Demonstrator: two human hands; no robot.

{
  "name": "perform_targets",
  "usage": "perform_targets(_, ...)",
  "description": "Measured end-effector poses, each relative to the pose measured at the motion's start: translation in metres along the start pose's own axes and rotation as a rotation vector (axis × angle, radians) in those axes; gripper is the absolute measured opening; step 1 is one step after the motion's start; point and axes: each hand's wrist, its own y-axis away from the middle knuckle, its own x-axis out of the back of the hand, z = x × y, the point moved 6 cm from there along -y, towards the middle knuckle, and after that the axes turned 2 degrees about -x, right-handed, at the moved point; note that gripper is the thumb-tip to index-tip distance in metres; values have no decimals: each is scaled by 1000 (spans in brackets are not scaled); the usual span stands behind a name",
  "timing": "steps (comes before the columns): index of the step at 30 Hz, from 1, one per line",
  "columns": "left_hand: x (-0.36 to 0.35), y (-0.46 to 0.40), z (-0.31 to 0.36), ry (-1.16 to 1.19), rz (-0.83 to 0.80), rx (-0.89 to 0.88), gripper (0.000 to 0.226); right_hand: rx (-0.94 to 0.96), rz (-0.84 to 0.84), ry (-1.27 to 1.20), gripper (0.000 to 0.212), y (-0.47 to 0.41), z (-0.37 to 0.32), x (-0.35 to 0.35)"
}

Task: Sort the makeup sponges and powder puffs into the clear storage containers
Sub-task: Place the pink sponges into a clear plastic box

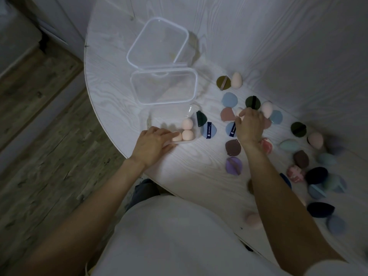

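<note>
Step in hand: the person is filling the nearest clear box point(153, 124) with peach egg-shaped sponges; two are sitting in it already point(187, 129).
Left hand: the left hand point(153, 143) is lying over the near edge of that box, its fingers pinching a third peach sponge point(177, 137) and setting it down beside the other two.
Right hand: the right hand point(249, 126) is reaching into the scatter on the white table point(199, 176), its fingertips curling around a pale sponge point(239, 112); the grip looks only half closed, and I cannot tell whether it is lifting yet.
Other boxes: a middle box point(164, 86) is holding something pinkish, seen dimly through its wall; the far box point(158, 41) is standing apart behind it.
Still loose: flat puffs in blue, green, brown and purple, such as the blue one point(229, 99), and more egg sponges, such as a pale one point(266, 109) just beside the right hand, are lying all over the right side.
Next move, as I judge it: the right hand needs to close firmly on the pale sponge and carry it left to the nearest box, while the left hand lets go and clears the opening.
</note>
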Motion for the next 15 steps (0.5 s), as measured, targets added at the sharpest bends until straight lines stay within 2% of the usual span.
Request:
perform_targets(3,-1,0,0,-3,11,-9,39,-22,-5,-89,34,5,1,6)
perform_targets(5,-2,0,0,-7,16,-3,39,-85,-47,-339,50,15,-6,15)
perform_targets(7,-3,-1,0,-8,9,7,40,-65,-104,-558,48,31,-28,26)
perform_targets(11,-3,-2,-1,-24,-25,23,43,291,-237,-695,34,60,-108,33)
perform_targets(15,-4,-1,0,-34,-32,32,43,628,-221,-373,30,65,-156,9)
